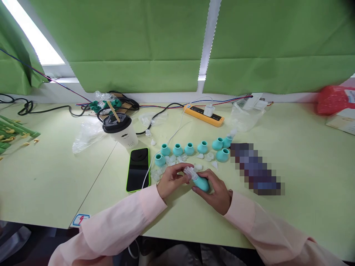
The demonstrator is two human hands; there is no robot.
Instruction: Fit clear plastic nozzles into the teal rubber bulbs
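Observation:
Between my hands is a teal squeeze bulb (202, 183) with a clear plastic nozzle (190, 172) at its neck. My right hand (216, 192) is closed around the bulb's side. The fingers of my left hand (174, 180) pinch the clear nozzle, which tilts up to the left. Just beyond, several more teal bulbs (189, 149) stand in a loose row, most with open necks upward. One bulb (227, 141) at the right end has a clear piece on its neck. Loose clear plastic fittings (170, 160) lie between the row and my hands, partly hidden by my left hand.
A phone (138, 170) with a white cable lies left, near a lidded paper cup (122, 131) with a straw. Behind the bulbs is an orange power strip (203, 115). A pixelated dark item (255, 170) lies right. Clear plastic bags (246, 114) and black cables (127, 103) sit farther back.

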